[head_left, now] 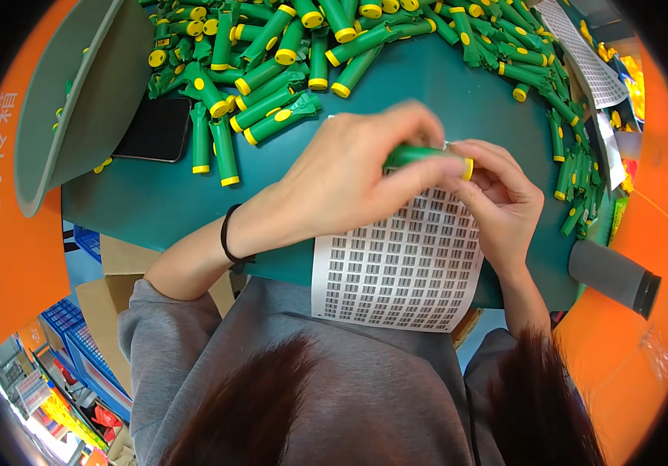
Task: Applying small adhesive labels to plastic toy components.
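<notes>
My left hand [349, 175] is closed around a green plastic tube [405, 156] with a yellow end cap [468, 168]. Motion blurs its fingers a little. At the capped end, my right hand [509, 198] pinches the tube between thumb and fingers. Much of the tube is hidden by both hands. Below them a white sheet of small printed labels [396, 268] lies over the table's near edge and reaches down onto my lap.
Many green tubes with yellow caps [272, 116] are heaped on the green table [427, 74], with more along the right [575, 179]. A grey bin [109, 101] leans at the left beside a black phone [155, 130]. A grey cylindrical bottle [610, 272] lies right; another label sheet [590, 58] is behind.
</notes>
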{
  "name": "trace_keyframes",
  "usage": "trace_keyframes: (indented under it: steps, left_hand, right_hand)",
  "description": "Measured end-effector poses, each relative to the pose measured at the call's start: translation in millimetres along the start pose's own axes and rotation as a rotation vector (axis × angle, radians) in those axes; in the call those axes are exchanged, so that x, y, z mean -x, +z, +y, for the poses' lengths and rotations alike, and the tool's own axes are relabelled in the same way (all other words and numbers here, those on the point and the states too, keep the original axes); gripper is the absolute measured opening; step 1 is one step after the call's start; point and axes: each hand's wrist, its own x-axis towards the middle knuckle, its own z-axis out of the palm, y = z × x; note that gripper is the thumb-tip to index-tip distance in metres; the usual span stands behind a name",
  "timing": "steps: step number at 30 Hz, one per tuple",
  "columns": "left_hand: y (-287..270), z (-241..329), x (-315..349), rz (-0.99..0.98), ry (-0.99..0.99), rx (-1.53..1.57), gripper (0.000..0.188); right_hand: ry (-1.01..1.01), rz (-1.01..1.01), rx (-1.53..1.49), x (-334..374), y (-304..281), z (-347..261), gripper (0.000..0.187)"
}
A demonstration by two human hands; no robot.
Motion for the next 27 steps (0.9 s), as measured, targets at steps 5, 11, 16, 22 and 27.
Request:
trace_keyframes:
  steps: [5,11,16,22,27]
  left_hand:
    - [-11,-3,-3,-0.162,-0.428,0.383,0.028]
    - [-42,-16,9,0.278,0.067,0.041,0.026]
    - [-207,-4,39,1.101,0.143,-1.061,0.027]
    - [-63,-16,15,0.27,0.335,-0.664,0.02]
    - [-31,-43,21,0.206,0.336,-0.554,0.017]
  right_hand:
    - [-0.113,-0.103,0.156,0,7,-3,0.037]
    - [-0.103,-0.04,0.034,-9,17,-1,0.049]
    - [-0.265,-0.082,0.973,-28,5,5,0.028]
    - [-0.141,-0.078,0.85,-26,3,12,0.012]
    - [-0.183,-0.038,0.89,-21,8,7,0.011]
